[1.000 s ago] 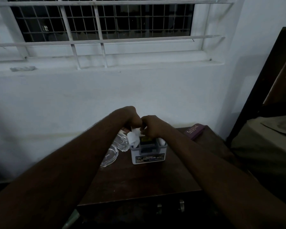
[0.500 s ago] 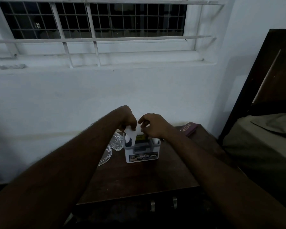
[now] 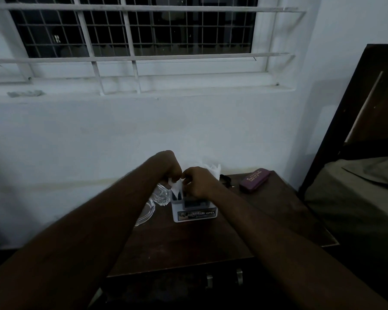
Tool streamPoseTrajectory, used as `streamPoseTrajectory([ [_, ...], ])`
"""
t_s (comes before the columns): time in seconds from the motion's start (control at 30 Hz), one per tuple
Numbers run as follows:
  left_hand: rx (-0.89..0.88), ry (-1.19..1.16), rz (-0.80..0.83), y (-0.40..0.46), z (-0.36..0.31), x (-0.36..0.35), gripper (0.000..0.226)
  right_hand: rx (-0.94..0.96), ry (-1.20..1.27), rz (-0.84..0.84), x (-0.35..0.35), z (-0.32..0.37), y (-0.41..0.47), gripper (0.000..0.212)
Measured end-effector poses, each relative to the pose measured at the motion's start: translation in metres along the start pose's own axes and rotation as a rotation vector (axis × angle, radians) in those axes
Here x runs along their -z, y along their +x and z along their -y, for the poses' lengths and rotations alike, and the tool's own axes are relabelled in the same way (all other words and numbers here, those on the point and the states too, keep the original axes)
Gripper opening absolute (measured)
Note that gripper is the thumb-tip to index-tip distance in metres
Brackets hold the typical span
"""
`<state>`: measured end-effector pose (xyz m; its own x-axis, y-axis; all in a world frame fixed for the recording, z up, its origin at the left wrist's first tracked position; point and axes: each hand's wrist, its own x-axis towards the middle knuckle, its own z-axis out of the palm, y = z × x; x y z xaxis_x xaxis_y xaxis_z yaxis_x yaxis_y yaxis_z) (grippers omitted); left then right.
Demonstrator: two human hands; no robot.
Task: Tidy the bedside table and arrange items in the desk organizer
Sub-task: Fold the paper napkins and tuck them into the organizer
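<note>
A white desk organizer point(image 3: 194, 214) with a label on its front stands on the dark wooden bedside table point(image 3: 188, 245). Both hands meet just above its left compartment. My left hand point(image 3: 169, 167) and my right hand point(image 3: 198, 181) each pinch a white folded paper point(image 3: 177, 186) that stands upright, its lower end inside the organizer. A dark item shows in the organizer's middle slot.
Clear glass dishes point(image 3: 154, 204) lie left of the organizer. Crumpled white tissue point(image 3: 212, 168) and a dark cable point(image 3: 225, 180) sit behind it. A maroon case point(image 3: 254, 180) lies at the back right. A bed point(image 3: 356, 198) borders the right side. Drawer handles point(image 3: 224, 279) face me.
The view has shifted slightly. Both hands stay at the organizer's top, and the white paper now stands lower between the fingers, further into the left compartment.
</note>
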<state>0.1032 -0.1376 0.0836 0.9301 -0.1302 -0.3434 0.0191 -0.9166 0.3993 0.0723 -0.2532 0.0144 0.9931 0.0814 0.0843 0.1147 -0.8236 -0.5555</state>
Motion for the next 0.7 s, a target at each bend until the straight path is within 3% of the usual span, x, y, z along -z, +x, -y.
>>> streamPoseTrajectory([
  [0.13, -0.046, 0.079, -0.151, 0.000, -0.003, -0.003, 0.015, 0.077, -0.052, -0.037, -0.002, -0.002, -0.006, 0.039],
  [0.33, -0.016, -0.035, -0.110, 0.004, -0.002, -0.001, 0.025, 0.133, -0.056, 0.002, -0.007, -0.004, -0.007, 0.034],
  [0.43, 0.007, -0.158, -0.030, 0.003, -0.002, 0.000, 0.015, 0.116, 0.007, -0.052, -0.005, -0.001, -0.007, 0.028],
  [0.53, -0.015, -0.098, -0.035, -0.001, 0.001, -0.001, 0.011, 0.028, 0.140, -0.080, -0.005, 0.000, -0.007, 0.026],
  [0.63, -0.039, -0.182, -0.018, 0.002, 0.007, -0.007, 0.014, -0.037, 0.225, -0.014, -0.003, 0.002, -0.009, 0.024],
  [0.7, -0.032, -0.321, -0.013, 0.000, 0.010, -0.011, 0.003, -0.057, 0.289, 0.027, -0.002, 0.005, -0.011, 0.024],
])
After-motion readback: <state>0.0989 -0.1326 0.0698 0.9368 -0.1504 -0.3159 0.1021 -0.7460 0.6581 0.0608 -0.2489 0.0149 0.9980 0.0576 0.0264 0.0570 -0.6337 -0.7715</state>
